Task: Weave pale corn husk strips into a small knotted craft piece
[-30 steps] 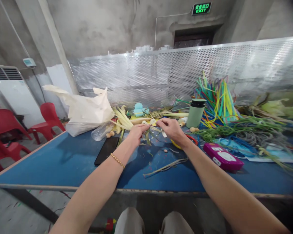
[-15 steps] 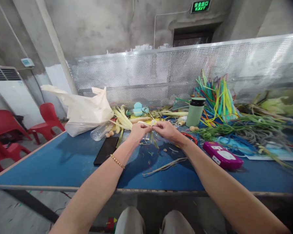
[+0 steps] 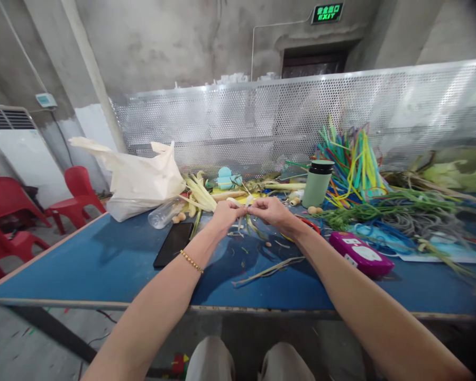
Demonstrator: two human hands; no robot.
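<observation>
Leaf strip (image 3: 248, 201) sits pinched by left hand (image 3: 224, 216) and right hand (image 3: 273, 212), both nearly closed, probably for steadiness.

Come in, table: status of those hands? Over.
Left hand, right hand: close together, pinching pale plant strips. Loose strand lying nearer; green tumbler standing clear, to the right.

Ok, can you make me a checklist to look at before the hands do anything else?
1. Left hand pinching the pale husk strips: ok.
2. Right hand pinching there too: ok, fingertips close together.
3. Strips fastened tightly: cannot tell, fingers hide that part.
4. Green tumbler upright, lid on: ok.
5. Table tidy near the hands: not ok, scraps and dried strips lie around.
6. Black phone away from the fingers: ok.
</observation>
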